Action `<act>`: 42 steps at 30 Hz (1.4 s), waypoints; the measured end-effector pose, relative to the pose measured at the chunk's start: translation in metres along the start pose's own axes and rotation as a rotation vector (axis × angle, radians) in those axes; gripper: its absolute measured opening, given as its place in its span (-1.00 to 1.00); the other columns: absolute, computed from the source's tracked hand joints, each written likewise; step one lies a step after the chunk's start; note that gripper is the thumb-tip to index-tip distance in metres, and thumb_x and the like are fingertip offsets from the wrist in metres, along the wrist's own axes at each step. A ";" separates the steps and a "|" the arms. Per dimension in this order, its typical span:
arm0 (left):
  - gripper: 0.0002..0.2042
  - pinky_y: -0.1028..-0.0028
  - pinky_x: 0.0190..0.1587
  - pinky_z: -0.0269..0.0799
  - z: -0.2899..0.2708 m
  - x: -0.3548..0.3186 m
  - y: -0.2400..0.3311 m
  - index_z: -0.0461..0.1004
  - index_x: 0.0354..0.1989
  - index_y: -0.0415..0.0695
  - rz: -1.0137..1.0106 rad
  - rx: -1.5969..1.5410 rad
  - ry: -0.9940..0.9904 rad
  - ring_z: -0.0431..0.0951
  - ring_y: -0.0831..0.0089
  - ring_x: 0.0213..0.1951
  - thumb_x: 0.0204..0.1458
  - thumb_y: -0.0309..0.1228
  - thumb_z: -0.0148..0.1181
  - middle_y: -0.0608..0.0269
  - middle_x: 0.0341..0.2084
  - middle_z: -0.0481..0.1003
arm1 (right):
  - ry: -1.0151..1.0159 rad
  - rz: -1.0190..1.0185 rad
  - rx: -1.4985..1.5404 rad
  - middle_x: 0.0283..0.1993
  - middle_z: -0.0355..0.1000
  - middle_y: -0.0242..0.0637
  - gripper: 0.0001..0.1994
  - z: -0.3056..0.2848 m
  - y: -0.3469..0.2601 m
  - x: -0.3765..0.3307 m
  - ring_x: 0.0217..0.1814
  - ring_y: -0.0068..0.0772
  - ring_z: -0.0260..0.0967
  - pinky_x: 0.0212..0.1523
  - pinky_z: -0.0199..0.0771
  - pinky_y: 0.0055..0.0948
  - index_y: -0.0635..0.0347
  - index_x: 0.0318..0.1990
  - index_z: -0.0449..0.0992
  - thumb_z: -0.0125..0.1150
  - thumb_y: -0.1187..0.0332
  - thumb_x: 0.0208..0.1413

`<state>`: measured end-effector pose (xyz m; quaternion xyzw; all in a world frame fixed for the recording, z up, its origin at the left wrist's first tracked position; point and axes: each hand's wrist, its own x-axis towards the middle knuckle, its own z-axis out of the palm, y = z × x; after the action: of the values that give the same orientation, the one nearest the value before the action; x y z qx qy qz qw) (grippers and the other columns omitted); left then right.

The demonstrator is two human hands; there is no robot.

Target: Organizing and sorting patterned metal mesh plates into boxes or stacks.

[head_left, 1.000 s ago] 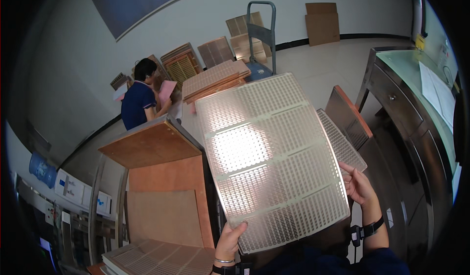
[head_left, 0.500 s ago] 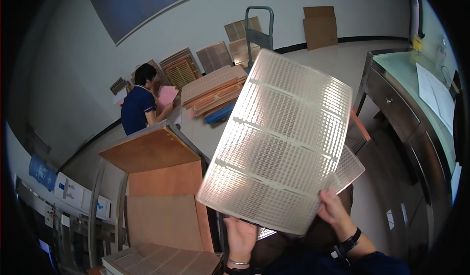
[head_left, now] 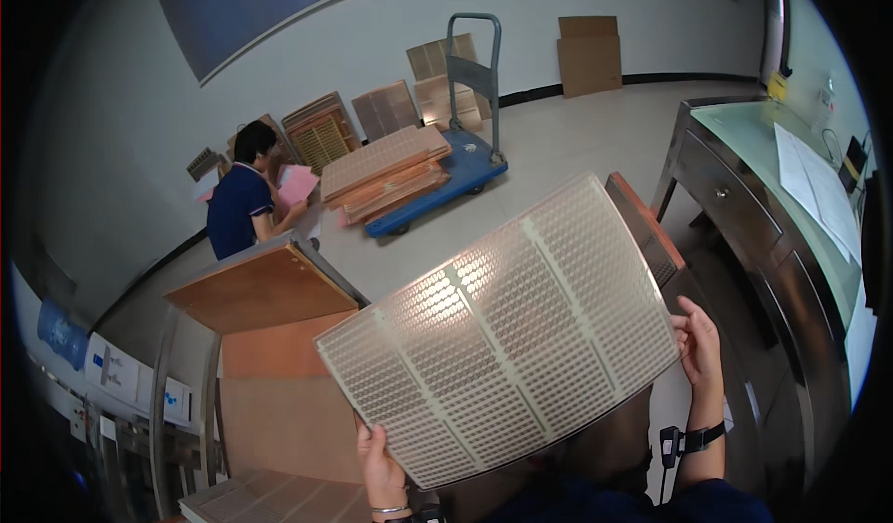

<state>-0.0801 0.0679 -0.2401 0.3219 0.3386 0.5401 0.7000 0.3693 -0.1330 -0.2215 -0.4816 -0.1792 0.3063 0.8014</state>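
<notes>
A thin, shiny, pale circuit-board panel (head_left: 502, 328) is held up in front of me, tilted, with wide bands of small repeated cells. My left hand (head_left: 379, 467) grips its lower left edge, thumb on the front face and the other fingers mostly hidden behind. At the right edge, my right hand (head_left: 699, 341) pinches near the lower corner, fingers bent against the rim. Behind the panel's upper right edge stands a reddish-edged stack (head_left: 646, 225), partly covered. Below left, similar panels (head_left: 279, 500) lie in an open wooden-sided rack (head_left: 288, 411).
A blue platform trolley (head_left: 474, 155) carries stacked panels (head_left: 386, 169). Beside it a person in dark blue (head_left: 240, 208) holds pink sheets (head_left: 298, 184). More panels lean on the wall. At right stands a metal desk (head_left: 735, 193) with papers (head_left: 814, 188); at left, a water dispenser (head_left: 135, 374).
The panel has turned from upright to lying wider across and come lower. My left hand has moved left, my right hand right and up. The trolley now shows more fully.
</notes>
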 end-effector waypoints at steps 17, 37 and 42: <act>-0.72 0.37 0.03 0.33 0.045 -0.026 0.064 0.28 0.05 -0.15 0.178 0.245 0.286 0.38 0.35 -0.03 0.24 -0.30 -0.13 0.19 -0.04 0.37 | -0.233 -0.026 -0.207 -0.33 0.43 -0.44 -0.69 0.022 -0.009 -0.005 -0.33 -0.68 0.33 -0.28 0.34 -0.66 0.28 -0.01 0.40 0.20 0.46 0.07; -0.59 0.23 0.23 0.23 0.037 -0.002 0.037 0.11 0.23 -0.12 -0.048 -0.381 0.016 0.31 0.26 0.14 0.24 -0.27 -0.23 0.05 0.14 0.24 | -0.219 0.397 0.259 -0.11 0.46 -0.02 -0.66 0.034 0.033 -0.017 -0.18 -0.30 0.51 -0.19 0.57 -0.39 0.41 0.03 0.33 0.01 0.36 0.17; -0.56 0.19 0.24 0.18 0.000 -0.011 -0.003 0.15 0.20 -0.23 -0.013 -0.227 -0.061 0.27 0.25 0.18 0.22 -0.24 -0.19 0.02 0.16 0.25 | -0.226 0.268 0.296 -0.02 0.41 -0.08 -0.59 0.049 0.033 -0.013 -0.11 -0.36 0.47 -0.11 0.50 -0.46 0.42 0.13 0.22 0.00 0.38 0.18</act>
<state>-0.0805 0.0561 -0.2413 0.2550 0.2558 0.5603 0.7454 0.3206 -0.0974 -0.2271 -0.3407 -0.1554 0.4851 0.7902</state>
